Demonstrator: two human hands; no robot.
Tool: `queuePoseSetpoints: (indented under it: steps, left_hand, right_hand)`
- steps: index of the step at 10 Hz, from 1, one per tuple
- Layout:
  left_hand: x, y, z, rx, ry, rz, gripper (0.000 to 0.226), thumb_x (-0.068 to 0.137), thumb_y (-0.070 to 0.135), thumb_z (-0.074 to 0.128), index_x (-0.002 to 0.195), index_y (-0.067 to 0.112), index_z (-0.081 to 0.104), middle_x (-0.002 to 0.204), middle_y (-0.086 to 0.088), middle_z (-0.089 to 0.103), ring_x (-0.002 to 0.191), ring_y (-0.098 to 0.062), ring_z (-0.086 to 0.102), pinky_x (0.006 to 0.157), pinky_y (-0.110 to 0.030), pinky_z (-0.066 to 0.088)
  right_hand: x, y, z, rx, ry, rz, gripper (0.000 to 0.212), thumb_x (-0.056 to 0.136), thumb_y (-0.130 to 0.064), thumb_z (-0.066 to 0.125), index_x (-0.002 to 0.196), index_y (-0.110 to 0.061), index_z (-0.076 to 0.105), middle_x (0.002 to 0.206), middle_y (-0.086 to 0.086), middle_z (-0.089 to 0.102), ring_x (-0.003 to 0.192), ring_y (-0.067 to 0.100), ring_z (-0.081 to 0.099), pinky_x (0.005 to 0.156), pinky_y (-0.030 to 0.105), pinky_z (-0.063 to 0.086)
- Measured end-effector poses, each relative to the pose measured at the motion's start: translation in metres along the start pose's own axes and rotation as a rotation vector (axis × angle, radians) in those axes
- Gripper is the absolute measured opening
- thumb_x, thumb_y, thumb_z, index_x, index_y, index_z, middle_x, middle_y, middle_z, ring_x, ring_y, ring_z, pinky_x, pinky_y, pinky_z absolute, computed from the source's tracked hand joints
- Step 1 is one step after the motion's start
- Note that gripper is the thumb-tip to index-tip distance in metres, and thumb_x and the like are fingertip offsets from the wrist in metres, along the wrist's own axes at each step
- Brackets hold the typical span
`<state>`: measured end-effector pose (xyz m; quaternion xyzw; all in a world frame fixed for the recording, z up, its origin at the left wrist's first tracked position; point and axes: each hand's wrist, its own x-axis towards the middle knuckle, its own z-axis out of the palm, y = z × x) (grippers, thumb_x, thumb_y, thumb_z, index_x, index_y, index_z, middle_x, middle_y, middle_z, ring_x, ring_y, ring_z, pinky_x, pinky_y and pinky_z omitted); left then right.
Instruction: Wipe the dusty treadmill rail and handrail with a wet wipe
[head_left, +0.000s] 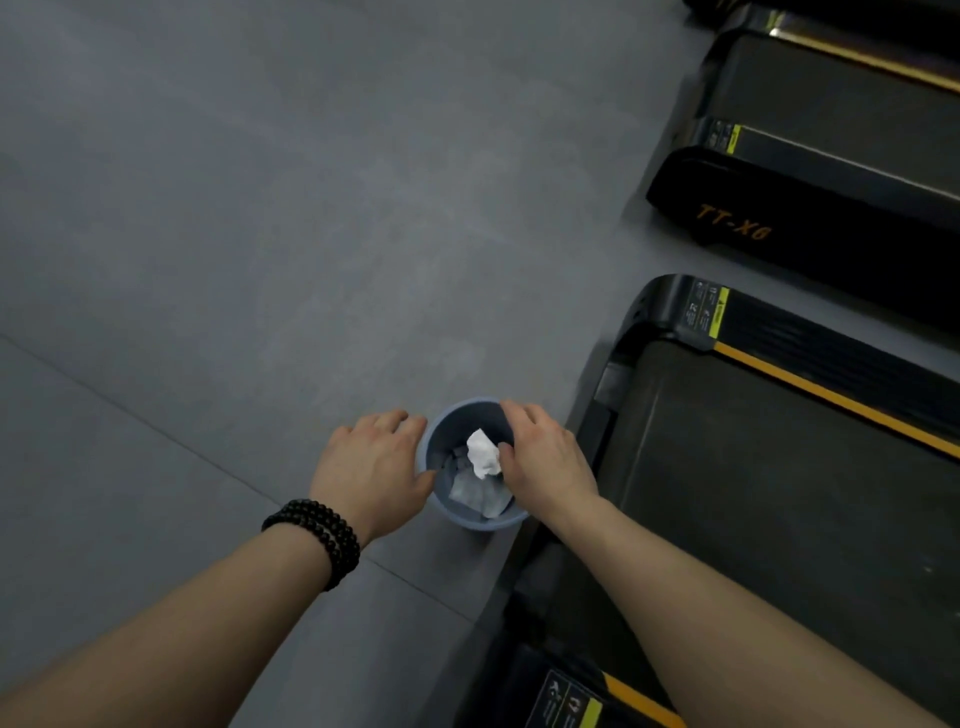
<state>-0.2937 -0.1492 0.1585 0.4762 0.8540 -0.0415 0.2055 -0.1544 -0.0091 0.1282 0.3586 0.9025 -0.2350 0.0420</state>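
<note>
A crumpled white wet wipe (483, 453) hangs over the mouth of a small blue bin (470, 522) on the floor. My right hand (545, 457) holds the wipe at its thumb side, right above the bin. My left hand (371, 467) lies with relaxed fingers at the bin's left rim, its thumb near the edge. Several used wipes lie inside the bin. The treadmill (753, 493) is to the right, its side rail (831, 364) black with an orange stripe. No handrail is in view.
A second treadmill (831, 104) marked TT-X6 on its rear cover (732, 221) stands further back on the right. Grey floor (234, 234) stretches to the left and ahead. A black bead bracelet (319, 538) is on my left wrist.
</note>
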Motion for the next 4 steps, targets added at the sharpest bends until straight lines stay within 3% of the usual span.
queuePoseSetpoints:
  steps: [2, 4]
  left_hand:
    - [-0.012, -0.005, -0.004, 0.025, -0.032, 0.006, 0.063, 0.099, 0.054, 0.046, 0.153, 0.025, 0.033, 0.157, 0.001, 0.038, 0.141, -0.021, 0.040, 0.112, -0.041, 0.035]
    - [-0.036, -0.002, -0.046, 0.022, -0.042, -0.001, 0.067, 0.099, 0.056, 0.045, 0.156, 0.025, 0.028, 0.160, 0.002, 0.034, 0.143, -0.021, 0.037, 0.114, -0.040, 0.035]
  right_hand:
    - [-0.018, 0.003, -0.007, -0.056, -0.014, -0.005, 0.033, 0.101, -0.027, 0.050, 0.133, -0.018, 0.047, 0.131, 0.004, 0.053, 0.107, 0.032, 0.057, 0.085, 0.042, 0.046]
    - [-0.046, -0.003, -0.057, -0.036, 0.003, 0.040, 0.027, 0.100, -0.031, 0.049, 0.125, -0.022, 0.053, 0.124, 0.000, 0.058, 0.104, 0.028, 0.061, 0.084, 0.042, 0.051]
